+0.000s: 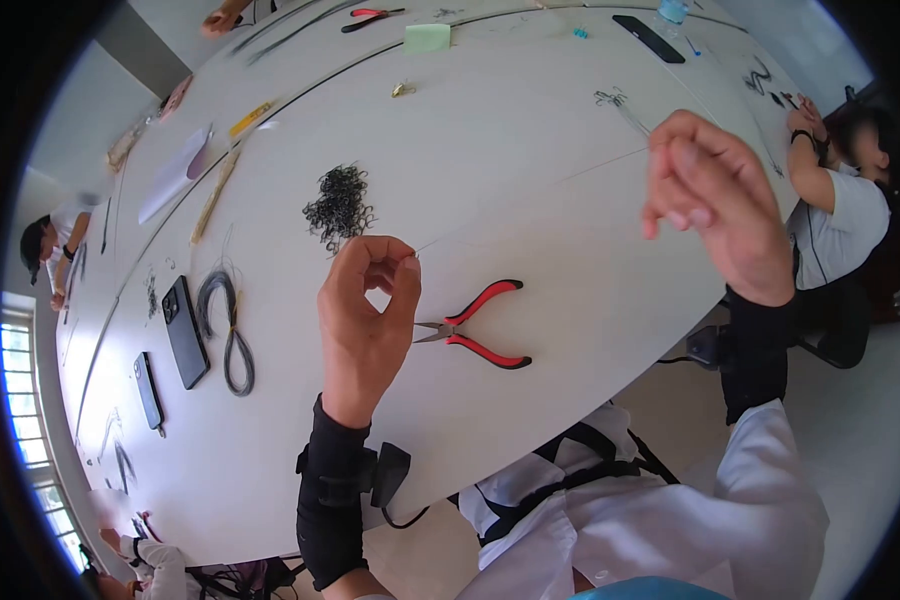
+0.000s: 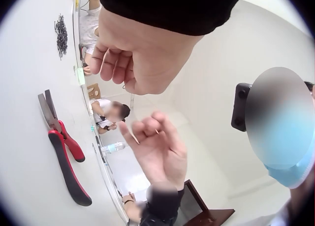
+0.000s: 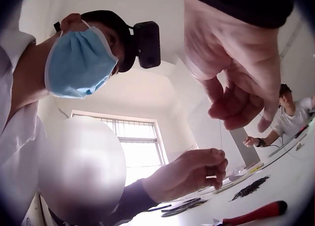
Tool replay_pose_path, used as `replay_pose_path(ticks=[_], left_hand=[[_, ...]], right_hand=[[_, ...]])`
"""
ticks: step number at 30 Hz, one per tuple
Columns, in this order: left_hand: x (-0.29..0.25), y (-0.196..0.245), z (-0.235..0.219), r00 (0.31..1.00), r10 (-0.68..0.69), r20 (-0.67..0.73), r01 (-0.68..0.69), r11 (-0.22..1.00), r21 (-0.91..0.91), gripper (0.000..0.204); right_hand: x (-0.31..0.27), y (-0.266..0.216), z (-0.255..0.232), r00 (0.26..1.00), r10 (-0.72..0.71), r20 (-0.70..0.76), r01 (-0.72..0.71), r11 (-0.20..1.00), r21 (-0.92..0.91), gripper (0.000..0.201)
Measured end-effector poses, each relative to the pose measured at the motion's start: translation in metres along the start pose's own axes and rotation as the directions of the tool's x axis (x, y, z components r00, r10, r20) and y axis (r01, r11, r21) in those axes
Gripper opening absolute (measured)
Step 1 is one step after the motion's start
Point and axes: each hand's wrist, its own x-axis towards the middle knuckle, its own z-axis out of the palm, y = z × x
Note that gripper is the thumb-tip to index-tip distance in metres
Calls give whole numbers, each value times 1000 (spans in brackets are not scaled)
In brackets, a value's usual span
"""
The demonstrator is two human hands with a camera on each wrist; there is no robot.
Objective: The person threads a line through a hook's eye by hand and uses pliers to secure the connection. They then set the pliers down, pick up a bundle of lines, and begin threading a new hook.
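A thin fishing line (image 1: 607, 164) stretches between the two raised hands over the white table. My left hand (image 1: 362, 325) pinches its near end between thumb and forefinger, and what else sits in that pinch is too small to tell. Higher on the right, my right hand (image 1: 715, 200) holds the other end with curled fingers. Long-nose pliers (image 1: 485, 348) with red and black handles lie beside the left hand, their jaws spread. Just beyond that hand is a pile of small black fish hooks (image 1: 338, 203).
Left of the left hand lie a looped coil of dark line (image 1: 232, 325) and two phones, a larger one (image 1: 185, 335) and a smaller one (image 1: 148, 392). Finished-looking hooks on lines (image 1: 612, 98) lie beyond the right hand. Other people sit around the table.
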Motion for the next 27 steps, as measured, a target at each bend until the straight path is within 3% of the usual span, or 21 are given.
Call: replay_pose_path(ticks=[3,5,7,12,16,18,23,26,27], left_hand=[[0,-1,5,999,-2,44,2,1000,2,6],[-2,-1,8,996,-24,84,25,1000,-15,7],[-3,2,10,990,-45,134,51,998,-37,10],[-4,6,14,988,-26,150,34,998,-57,18],[-4,4,10,981,-84,177,93,995,-44,21],[-4,0,9,980,-90,176,101,993,-58,21],[-4,-1,8,980,-102,170,114,991,-66,22],[-3,-3,8,981,-105,164,117,991,-67,22],[-3,-4,8,981,-103,165,116,991,-68,22]], right_hand=[[-14,-39,-52,981,-83,-178,102,989,103,29],[-20,-63,-89,995,-84,-56,95,965,244,22],[-14,-79,-100,994,-97,-56,108,958,267,21],[15,-100,-67,954,-98,-283,114,993,41,15],[51,-100,-79,979,-82,-189,73,996,-52,21],[63,-102,-86,968,-113,-223,106,993,-45,22],[79,-120,-139,926,-137,-351,139,990,-21,21],[59,-118,-170,898,-74,-434,94,995,25,21],[44,-112,-186,885,-12,-465,4,1000,-17,24]])
